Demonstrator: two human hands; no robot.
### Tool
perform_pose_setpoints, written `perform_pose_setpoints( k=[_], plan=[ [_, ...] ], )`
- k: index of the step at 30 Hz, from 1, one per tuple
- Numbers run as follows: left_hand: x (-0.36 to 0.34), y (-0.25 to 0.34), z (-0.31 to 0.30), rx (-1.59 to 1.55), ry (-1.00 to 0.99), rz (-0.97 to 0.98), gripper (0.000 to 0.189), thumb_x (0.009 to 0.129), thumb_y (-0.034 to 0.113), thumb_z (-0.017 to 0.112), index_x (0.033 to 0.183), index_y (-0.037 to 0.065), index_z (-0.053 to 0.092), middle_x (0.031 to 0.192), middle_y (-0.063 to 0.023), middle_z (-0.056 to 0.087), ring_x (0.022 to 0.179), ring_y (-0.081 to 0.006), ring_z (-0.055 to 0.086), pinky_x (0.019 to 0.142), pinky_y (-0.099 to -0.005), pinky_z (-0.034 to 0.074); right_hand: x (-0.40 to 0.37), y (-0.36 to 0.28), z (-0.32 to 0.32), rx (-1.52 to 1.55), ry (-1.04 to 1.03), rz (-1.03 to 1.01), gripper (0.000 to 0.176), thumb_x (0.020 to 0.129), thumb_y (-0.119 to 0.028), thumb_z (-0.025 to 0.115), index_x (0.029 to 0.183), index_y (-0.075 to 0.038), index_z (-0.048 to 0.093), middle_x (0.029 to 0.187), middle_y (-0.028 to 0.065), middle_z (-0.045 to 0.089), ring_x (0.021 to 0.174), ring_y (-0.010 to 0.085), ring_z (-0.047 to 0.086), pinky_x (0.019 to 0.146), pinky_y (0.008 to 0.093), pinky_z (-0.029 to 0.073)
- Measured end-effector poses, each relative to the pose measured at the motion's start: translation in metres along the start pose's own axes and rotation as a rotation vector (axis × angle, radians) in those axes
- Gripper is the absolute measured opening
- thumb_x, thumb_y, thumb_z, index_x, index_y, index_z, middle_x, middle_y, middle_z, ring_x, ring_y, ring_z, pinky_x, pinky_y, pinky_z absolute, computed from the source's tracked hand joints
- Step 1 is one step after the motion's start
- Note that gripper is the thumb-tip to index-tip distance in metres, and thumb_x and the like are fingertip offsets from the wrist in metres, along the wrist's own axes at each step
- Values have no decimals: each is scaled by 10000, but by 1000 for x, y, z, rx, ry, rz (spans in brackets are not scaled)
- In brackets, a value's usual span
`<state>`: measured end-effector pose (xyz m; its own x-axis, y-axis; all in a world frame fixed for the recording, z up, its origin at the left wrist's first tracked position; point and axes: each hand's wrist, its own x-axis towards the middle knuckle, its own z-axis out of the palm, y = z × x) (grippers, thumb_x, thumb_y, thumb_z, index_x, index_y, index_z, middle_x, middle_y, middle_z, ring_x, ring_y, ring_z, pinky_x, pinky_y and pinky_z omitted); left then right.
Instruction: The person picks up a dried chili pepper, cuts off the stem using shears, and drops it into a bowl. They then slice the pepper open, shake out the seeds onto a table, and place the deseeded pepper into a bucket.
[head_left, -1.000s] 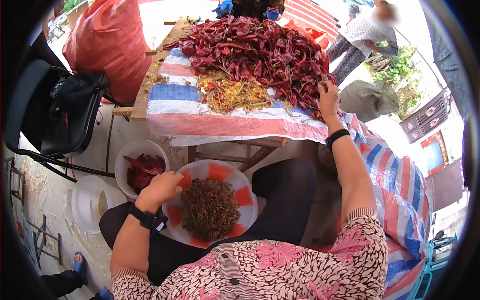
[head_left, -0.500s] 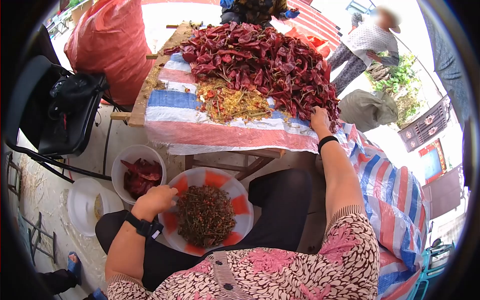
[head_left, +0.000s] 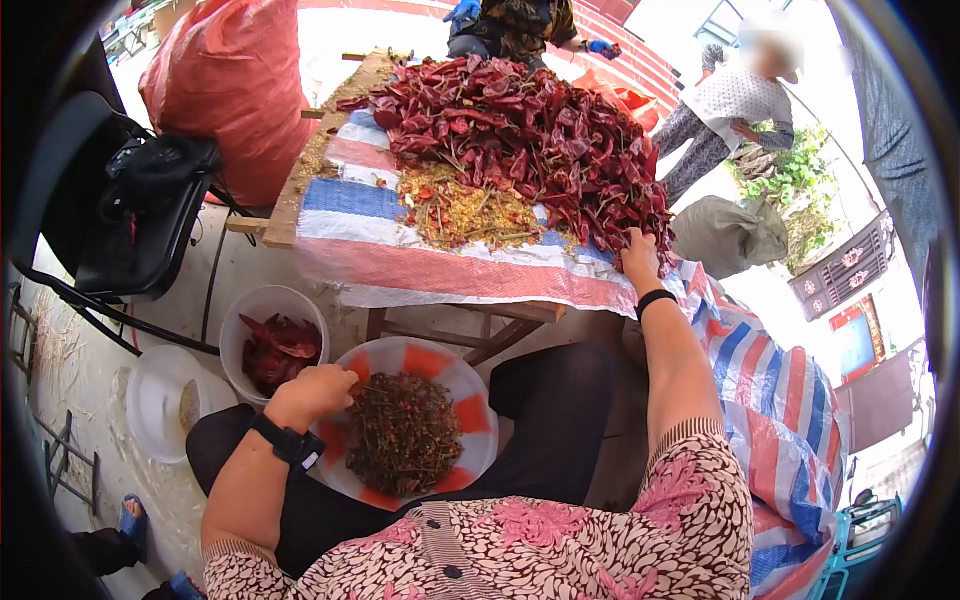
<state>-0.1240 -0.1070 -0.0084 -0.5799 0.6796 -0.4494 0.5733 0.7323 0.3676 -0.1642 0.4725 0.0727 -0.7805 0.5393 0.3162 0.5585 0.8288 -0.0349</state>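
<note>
A big heap of dark red dried chili peppers (head_left: 520, 130) covers the far part of a table spread with a striped plastic sheet (head_left: 450, 275). At the heap's near right edge, my right hand (head_left: 641, 258) touches the peppers, its fingertips hidden among them. My left hand (head_left: 318, 393) has its fingers curled together above the left rim of an orange-and-white basin (head_left: 478, 412); what they hold, if anything, is hidden. Dry pepper stems (head_left: 405, 435) fill the basin's middle, in my lap. Left of it, a white bucket (head_left: 233, 340) contains red dried peppers (head_left: 275, 355).
Yellow seeds and broken stems (head_left: 465, 208) lie before the heap. A black folding chair (head_left: 140, 255) and a full red sack (head_left: 235, 100) stand left. Another white bucket (head_left: 160, 410) is on the floor. A gloved person (head_left: 515, 25) sits opposite; another person (head_left: 730, 115) stands behind right.
The view has shifted slightly, so the table appears a little lower. Both my hands stay in nearly the same places, the right at the heap and the left by the basin.
</note>
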Motion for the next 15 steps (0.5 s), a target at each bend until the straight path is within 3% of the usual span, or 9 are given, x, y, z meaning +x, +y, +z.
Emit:
perform_pose_setpoints(
  k=[2,7,9,12,13,14,15],
  plan=[
    [-1,-1,1,-2,-8,17,406,797,224,657,1163,63,585,1075,-165,608,1024,-353,580,862,-428,480,-5,-2,-2,11,96,26,396,792,-100,647,1158,-175,515,1119,152,445,983,371,590,808,468,495],
    [5,-7,8,34,-17,-11,409,794,222,657,1162,59,584,1079,-171,613,1011,-354,588,852,-430,481,-6,-5,-28,152,403,-152,334,763,-76,673,1043,-154,508,1060,145,441,886,361,577,751,469,489],
    [9,-9,9,26,-14,16,405,795,216,655,1157,50,581,1081,-179,614,1007,-359,588,845,-430,483,-8,-17,-47,250,565,-336,310,765,-90,695,1027,-132,534,982,125,474,863,313,563,728,428,487],
    [15,-4,4,-100,55,116,402,804,209,653,1154,28,573,1072,-193,616,1000,-352,595,836,-416,486,-37,-60,-81,665,463,-405,246,799,-111,705,996,-110,558,881,57,527,765,189,552,649,317,478],
    [15,3,0,-205,120,177,412,811,214,656,1162,19,567,1061,-197,618,996,-335,605,836,-403,488,-70,-89,-106,1136,106,-313,176,845,-134,691,963,-90,568,810,-16,554,696,74,516,572,216,428],
    [13,14,-3,-392,255,286,453,832,227,652,1223,34,531,1104,-188,606,1006,-305,604,841,-394,488,-96,-110,-115,1324,-65,-327,123,872,-123,664,948,-96,572,770,-54,558,614,15,477,505,167,370],
    [10,27,-7,-575,393,393,496,853,240,648,1284,48,495,1146,-179,594,1017,-275,604,846,-386,488,-129,-130,-131,1331,-213,-296,136,867,-122,670,954,-93,568,725,-52,548,575,15,465,475,171,346]
  ],
)
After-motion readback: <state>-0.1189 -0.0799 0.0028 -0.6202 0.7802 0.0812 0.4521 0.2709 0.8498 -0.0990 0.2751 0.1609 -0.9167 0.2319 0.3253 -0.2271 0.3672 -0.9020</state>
